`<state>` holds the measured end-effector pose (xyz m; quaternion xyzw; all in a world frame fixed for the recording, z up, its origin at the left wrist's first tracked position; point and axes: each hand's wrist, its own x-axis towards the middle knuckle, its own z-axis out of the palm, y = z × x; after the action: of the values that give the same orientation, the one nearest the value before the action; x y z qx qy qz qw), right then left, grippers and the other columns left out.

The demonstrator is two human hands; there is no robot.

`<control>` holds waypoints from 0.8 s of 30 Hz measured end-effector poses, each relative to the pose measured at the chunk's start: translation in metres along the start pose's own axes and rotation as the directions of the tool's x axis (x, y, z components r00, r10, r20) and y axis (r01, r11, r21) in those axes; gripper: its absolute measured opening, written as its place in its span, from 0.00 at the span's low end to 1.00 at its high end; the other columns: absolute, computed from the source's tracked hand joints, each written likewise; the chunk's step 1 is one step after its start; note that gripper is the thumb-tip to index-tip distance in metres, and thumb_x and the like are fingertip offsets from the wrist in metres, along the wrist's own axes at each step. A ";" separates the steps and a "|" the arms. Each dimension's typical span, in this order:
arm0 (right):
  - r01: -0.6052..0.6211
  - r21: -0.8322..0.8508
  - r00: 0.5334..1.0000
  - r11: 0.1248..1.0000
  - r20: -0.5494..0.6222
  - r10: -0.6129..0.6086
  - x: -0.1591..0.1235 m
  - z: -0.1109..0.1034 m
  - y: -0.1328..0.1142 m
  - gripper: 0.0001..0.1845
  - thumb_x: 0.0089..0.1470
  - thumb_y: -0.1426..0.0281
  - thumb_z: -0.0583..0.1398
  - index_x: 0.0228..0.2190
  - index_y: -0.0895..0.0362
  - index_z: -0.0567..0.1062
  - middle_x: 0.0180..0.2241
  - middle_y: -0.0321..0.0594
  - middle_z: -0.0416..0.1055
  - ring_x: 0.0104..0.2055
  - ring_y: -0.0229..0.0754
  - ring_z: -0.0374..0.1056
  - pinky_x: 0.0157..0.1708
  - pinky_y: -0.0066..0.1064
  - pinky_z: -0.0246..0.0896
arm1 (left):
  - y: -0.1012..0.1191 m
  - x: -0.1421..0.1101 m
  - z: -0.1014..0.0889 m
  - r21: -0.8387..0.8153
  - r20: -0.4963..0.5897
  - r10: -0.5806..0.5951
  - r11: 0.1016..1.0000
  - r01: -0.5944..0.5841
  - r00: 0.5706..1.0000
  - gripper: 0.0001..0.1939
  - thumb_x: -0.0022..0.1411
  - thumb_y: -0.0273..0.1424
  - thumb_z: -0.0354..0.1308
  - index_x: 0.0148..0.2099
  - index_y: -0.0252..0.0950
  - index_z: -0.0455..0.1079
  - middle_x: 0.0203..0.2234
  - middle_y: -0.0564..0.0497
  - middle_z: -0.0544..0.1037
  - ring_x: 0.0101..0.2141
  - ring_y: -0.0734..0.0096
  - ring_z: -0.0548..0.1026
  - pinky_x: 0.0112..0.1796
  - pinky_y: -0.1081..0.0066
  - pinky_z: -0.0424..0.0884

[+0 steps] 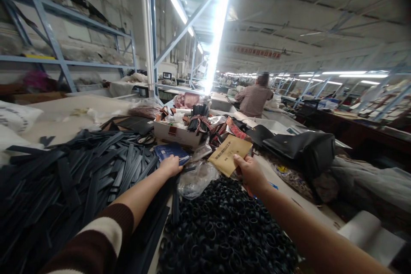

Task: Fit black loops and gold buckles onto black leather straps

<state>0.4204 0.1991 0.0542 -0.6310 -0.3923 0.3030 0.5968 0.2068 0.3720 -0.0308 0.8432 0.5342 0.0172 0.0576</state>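
My right hand (252, 173) holds a tan paper booklet (228, 154) with dark printed characters, thumb on top, above the near heap. A slim blue thing (273, 186) shows just beyond that hand; its kind is unclear. My left hand (171, 165) is closed at the near edge of a dark blue booklet (171, 152), its fingertips partly hidden. Below my right hand spreads a heap of small black loops (221, 227). Flat black strips (96, 171) are piled to the left. A crumpled clear plastic bag (197, 180) lies between my hands.
Behind the booklets stands a white box (176, 135) full of scraps and strips. A black bag (295, 150) rests on the right. Blue metal shelving (48, 30) lines the left wall. Farther off, a person in a pinkish shirt (253, 100) faces away.
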 end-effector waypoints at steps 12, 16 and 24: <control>-0.261 0.071 0.938 0.963 0.253 0.236 0.021 0.045 0.012 0.15 0.42 0.76 0.53 0.36 0.59 0.69 0.31 0.42 0.75 0.29 0.42 0.72 0.26 0.30 0.68 | -0.011 0.023 0.005 -0.203 0.126 -0.109 0.970 0.133 0.986 0.15 0.60 0.34 0.53 0.47 0.33 0.64 0.44 0.46 0.70 0.41 0.65 0.71 0.40 0.60 0.69; -0.276 0.030 0.939 0.961 0.221 0.263 0.033 0.055 0.016 0.13 0.42 0.78 0.51 0.34 0.60 0.69 0.29 0.44 0.75 0.28 0.42 0.72 0.26 0.29 0.68 | -0.011 0.019 0.009 -0.304 0.107 -0.129 0.940 0.156 0.986 0.15 0.60 0.34 0.53 0.48 0.33 0.64 0.44 0.46 0.70 0.42 0.65 0.71 0.40 0.60 0.69; -0.203 -0.114 0.962 0.973 0.164 0.220 0.062 0.077 0.037 0.13 0.40 0.81 0.53 0.31 0.61 0.70 0.22 0.41 0.72 0.23 0.41 0.70 0.24 0.31 0.67 | -0.017 0.008 0.009 -0.524 0.019 -0.202 0.832 0.182 0.979 0.13 0.61 0.34 0.52 0.45 0.32 0.65 0.39 0.48 0.72 0.37 0.68 0.72 0.37 0.63 0.70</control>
<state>0.3912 0.2932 0.0148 -0.6680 -0.3879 0.4002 0.4931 0.1956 0.3855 -0.0419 0.7375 0.5920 0.1712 0.2762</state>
